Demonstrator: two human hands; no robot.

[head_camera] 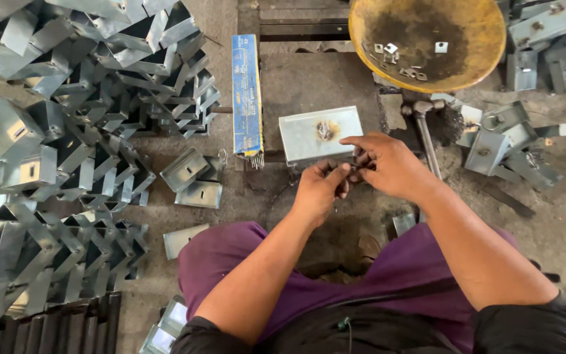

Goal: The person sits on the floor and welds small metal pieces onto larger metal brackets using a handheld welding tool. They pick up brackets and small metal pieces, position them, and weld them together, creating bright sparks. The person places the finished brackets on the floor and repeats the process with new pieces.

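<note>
My left hand (pixel 319 187) and my right hand (pixel 388 164) meet over the floor in front of my knees, fingertips pinched together on a small dark metal piece (pixel 354 172) that is mostly hidden by the fingers. Just beyond the hands lies a flat galvanised metal plate (pixel 319 134) with a burnt weld spot near its middle. A hammer (pixel 424 131) lies to the right of the plate, head at the far end.
A big heap of bent galvanised brackets (pixel 67 151) fills the left. A blue box of welding rods (pixel 246 95) lies beside it. A rusty yellow pan (pixel 427 39) holding small nuts sits at the top. More brackets (pixel 506 141) lie at the right.
</note>
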